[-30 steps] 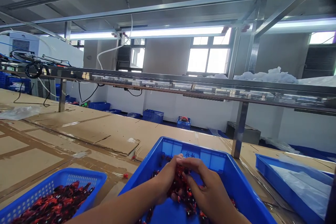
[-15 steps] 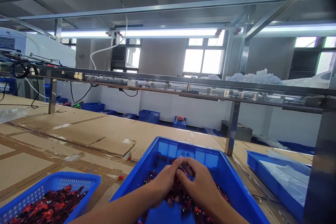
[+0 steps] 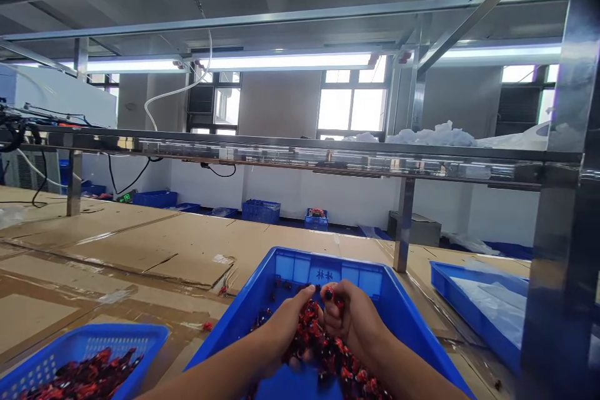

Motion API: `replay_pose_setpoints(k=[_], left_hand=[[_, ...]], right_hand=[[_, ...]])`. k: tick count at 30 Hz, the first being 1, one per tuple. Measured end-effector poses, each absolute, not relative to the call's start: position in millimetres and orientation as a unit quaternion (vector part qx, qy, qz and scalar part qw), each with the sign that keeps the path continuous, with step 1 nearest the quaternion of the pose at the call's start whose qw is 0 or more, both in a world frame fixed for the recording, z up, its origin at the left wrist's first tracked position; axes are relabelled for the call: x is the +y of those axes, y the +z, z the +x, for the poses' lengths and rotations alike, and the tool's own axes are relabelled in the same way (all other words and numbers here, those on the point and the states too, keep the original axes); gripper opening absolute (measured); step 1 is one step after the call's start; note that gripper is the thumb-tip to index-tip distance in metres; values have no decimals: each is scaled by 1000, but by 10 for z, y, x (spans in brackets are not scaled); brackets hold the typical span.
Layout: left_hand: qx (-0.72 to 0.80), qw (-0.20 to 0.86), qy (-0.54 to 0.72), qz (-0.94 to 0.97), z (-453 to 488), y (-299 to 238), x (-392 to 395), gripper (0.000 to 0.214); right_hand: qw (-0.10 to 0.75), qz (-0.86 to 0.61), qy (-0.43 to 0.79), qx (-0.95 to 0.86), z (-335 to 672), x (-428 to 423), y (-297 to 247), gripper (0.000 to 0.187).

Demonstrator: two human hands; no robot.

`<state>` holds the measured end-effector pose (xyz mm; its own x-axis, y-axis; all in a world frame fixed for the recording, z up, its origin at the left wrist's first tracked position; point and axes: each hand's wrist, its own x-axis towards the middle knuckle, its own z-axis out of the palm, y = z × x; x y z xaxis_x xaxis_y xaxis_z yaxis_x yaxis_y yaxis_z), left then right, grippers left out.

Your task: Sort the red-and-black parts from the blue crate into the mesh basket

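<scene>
Two bare hands work inside one deep blue tub (image 3: 295,269). Two more blue containers stand beside it: one basket (image 3: 152,344) with holes at the left, and one tray (image 3: 469,324) at the right, with white plastic (image 3: 490,301) in it. Two small red scraps (image 3: 207,326) lie on the cardboard (image 3: 164,234) left of the tub. The red and black pieces (image 3: 309,320) are too many to count; they are small, shiny and tangled, heaped between the hands and scattered across the tub's floor, with similar ones in the basket. The left hand (image 3: 284,322) is loosely cupped, thumb spread, against the heap. The right hand (image 3: 354,319) has curled fingers, with one piece (image 3: 329,294) pinched at thumb and forefinger.
</scene>
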<state>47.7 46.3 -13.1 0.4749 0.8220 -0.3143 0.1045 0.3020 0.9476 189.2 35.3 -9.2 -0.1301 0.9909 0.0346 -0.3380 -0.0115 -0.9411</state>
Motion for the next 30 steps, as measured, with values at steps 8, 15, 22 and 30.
replay_pose_setpoints(k=[8,15,22,30], left_hand=[[432,666,320,518,456,-122,510,56],[427,675,320,510,442,-128,550,62],[432,660,341,511,448,-138,534,61],[434,607,331,577,489,-249,563,63]], right_hand=[[532,-350,671,-380,1955,354,-20,14],[478,-397,665,-415,1982,317,-5,16],[487,-460,500,-549,1967,279,13,20],[403,-542,95,-731,1797,161,-69,7]])
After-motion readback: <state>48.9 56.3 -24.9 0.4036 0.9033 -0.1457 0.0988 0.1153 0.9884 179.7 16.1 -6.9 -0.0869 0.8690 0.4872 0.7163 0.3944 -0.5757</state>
